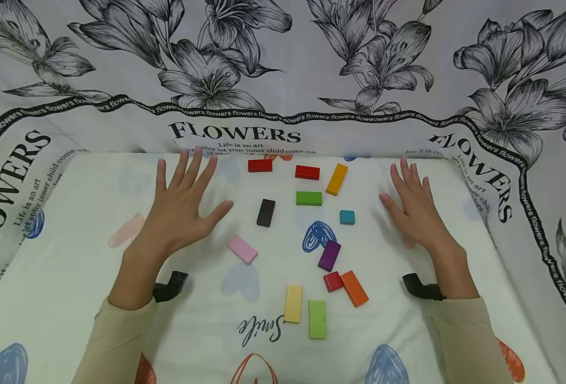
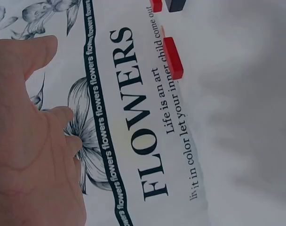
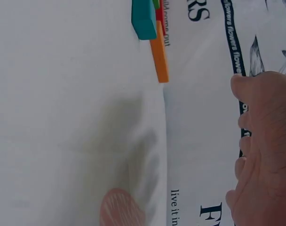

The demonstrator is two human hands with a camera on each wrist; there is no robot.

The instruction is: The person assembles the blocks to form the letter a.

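My left hand [image 1: 179, 208] hovers over the left part of the cloth, fingers spread and holding nothing. To its right lie a black block [image 1: 266, 213] and a pink block [image 1: 242, 249]. My right hand [image 1: 414, 213] is held over the right side, fingers extended, also holding nothing. Nearest to it are a small teal block [image 1: 347, 217] and a yellow-orange block [image 1: 337, 179]. Between the hands lie a dark green block [image 1: 309, 198], a purple block [image 1: 329, 255] and two red blocks, one red block [image 1: 260, 166] farther left. In the left wrist view a red block [image 2: 173, 58] shows beyond the thumb.
Closer to me lie a small red block [image 1: 333, 281] against an orange block [image 1: 355, 288], a pale yellow block [image 1: 293, 303] and a light green block [image 1: 317, 319]. A white cloth [image 1: 192, 330] with printed hearts covers the table. Behind it spreads a flower-printed cloth [image 1: 302, 80].
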